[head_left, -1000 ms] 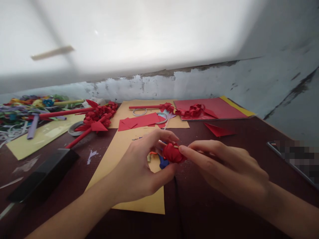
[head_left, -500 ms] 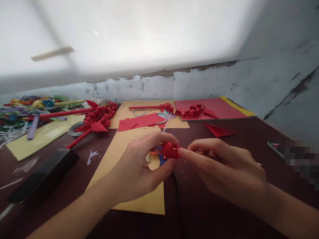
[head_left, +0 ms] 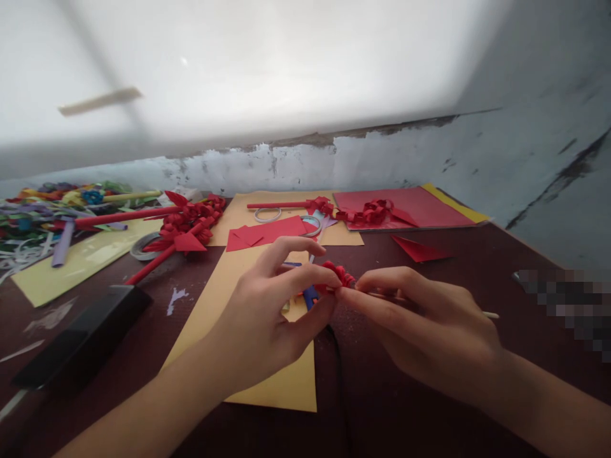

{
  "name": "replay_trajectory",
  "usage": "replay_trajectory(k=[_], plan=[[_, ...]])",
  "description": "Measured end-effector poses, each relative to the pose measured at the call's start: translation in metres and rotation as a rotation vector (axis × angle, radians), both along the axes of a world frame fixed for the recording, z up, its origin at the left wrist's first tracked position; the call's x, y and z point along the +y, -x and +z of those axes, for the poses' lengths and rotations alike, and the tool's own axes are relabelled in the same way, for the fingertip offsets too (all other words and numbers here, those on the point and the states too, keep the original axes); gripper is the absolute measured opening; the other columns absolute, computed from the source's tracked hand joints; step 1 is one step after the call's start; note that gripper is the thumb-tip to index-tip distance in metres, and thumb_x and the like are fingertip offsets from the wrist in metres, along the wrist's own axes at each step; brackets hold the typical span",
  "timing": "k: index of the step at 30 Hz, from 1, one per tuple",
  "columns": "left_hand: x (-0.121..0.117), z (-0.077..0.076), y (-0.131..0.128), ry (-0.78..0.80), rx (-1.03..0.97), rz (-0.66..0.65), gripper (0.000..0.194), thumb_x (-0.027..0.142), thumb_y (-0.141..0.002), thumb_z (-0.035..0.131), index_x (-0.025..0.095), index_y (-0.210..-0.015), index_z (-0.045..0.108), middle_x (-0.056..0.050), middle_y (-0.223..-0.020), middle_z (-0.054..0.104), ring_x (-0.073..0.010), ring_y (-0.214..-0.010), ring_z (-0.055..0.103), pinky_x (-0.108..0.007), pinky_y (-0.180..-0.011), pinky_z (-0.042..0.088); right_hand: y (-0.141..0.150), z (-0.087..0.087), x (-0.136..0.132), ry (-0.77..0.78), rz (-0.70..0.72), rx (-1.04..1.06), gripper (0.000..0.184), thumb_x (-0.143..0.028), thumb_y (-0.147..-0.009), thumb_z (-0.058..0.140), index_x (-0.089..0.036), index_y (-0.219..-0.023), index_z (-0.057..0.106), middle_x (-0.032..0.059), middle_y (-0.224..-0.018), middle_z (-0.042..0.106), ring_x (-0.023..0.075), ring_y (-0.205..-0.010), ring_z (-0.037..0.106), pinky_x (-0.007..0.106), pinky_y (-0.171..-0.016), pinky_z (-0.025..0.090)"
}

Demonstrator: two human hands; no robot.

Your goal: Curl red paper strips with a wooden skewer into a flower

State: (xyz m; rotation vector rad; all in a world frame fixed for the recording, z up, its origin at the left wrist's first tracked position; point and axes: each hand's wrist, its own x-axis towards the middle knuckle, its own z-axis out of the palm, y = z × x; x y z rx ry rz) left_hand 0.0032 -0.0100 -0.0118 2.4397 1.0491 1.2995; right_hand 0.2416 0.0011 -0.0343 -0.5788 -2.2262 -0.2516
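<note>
Between finger and thumb of my left hand (head_left: pixel 267 305) is a small red paper flower (head_left: pixel 345 277), its folds partly covered by my fingertips. My right hand (head_left: pixel 424 318) pinches a thin wooden stick (head_left: pixel 491 315), whose pale end sticks out past the knuckles. The fingertips of both hands meet at the flower, so where the stick's other end lies is hidden. Under my left hand, a blue object (head_left: pixel 310 297) shows in part on a yellow-orange paper sheet (head_left: pixel 281 388).
Red paper flowers on red stems (head_left: pixel 191 219) lie to the left beside a black box (head_left: pixel 81 337) and a heap of coloured strips (head_left: pixel 62 203). Farther back are tape rings (head_left: pixel 267 215), red paper pieces (head_left: pixel 281 230) and a red folder (head_left: pixel 429 207). A red paper triangle (head_left: pixel 419 249) lies right of centre.
My left fingers have closed down over the flower, and it has turned, showing its curled petals. The right hand has shifted slightly left, and the stick's rear end now shows beyond it.
</note>
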Motion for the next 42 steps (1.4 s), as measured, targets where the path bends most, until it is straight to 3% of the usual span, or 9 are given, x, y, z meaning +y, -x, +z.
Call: replay_trajectory(k=[6, 14, 18, 26, 42], plan=[[0.0014, -0.0014, 0.0005, -0.202, 0.068, 0.049, 0.013, 0.014, -0.093, 0.074, 0.024, -0.1, 0.075, -0.004, -0.102, 0.066, -0.0172, -0.095, 0.065, -0.033, -0.084, 0.057, 0.0019, 0.0007, -0.001, 0.002, 0.014, 0.013, 0.036, -0.001, -0.097, 0.063, -0.018, -0.128, 0.071, 0.0067, -0.107, 0.071, 0.0131, -0.086, 0.072, 0.023, -0.069, 0.057], [0.0016, 0.0001, -0.0001, -0.105, 0.022, -0.016, 0.009, 0.012, -0.093, 0.074, 0.02, -0.098, 0.076, -0.002, -0.095, 0.067, -0.0121, -0.086, 0.064, -0.027, -0.079, 0.054, 0.0032, 0.0008, -0.0012, 0.019, 0.007, 0.016, 0.034, -0.001, -0.097, 0.064, -0.018, -0.125, 0.071, 0.0066, -0.107, 0.072, 0.0137, -0.086, 0.073, 0.025, -0.071, 0.058], [0.0016, 0.0003, 0.0001, -0.083, 0.017, -0.027, 0.011, 0.014, -0.092, 0.075, 0.021, -0.101, 0.078, -0.003, -0.093, 0.07, -0.0136, -0.083, 0.065, -0.029, -0.077, 0.055, 0.0059, 0.0018, -0.0001, 0.03, 0.021, 0.081, 0.029, -0.001, -0.095, 0.067, -0.017, -0.12, 0.068, 0.006, -0.106, 0.075, 0.0157, -0.093, 0.074, 0.027, -0.08, 0.06], [0.0017, 0.0012, -0.0018, -0.064, 0.012, -0.018, 0.008, 0.012, -0.089, 0.078, 0.019, -0.092, 0.079, -0.002, -0.086, 0.07, -0.0131, -0.08, 0.064, -0.027, -0.074, 0.054, 0.0052, 0.0026, -0.0012, -0.016, 0.005, 0.035, 0.026, -0.003, -0.093, 0.072, -0.016, -0.114, 0.068, 0.0051, -0.103, 0.077, 0.017, -0.089, 0.074, 0.03, -0.08, 0.059], [-0.0001, -0.0009, 0.002, -0.212, 0.393, 0.032, 0.014, 0.017, -0.103, 0.061, 0.015, -0.102, 0.075, -0.007, -0.093, 0.07, -0.0223, -0.085, 0.057, -0.039, -0.077, 0.049, 0.0052, 0.008, -0.0003, -0.084, 0.039, -0.068, 0.019, 0.0, -0.092, 0.07, -0.012, -0.107, 0.068, 0.0078, -0.095, 0.076, 0.0171, -0.077, 0.07, 0.03, -0.07, 0.057]])
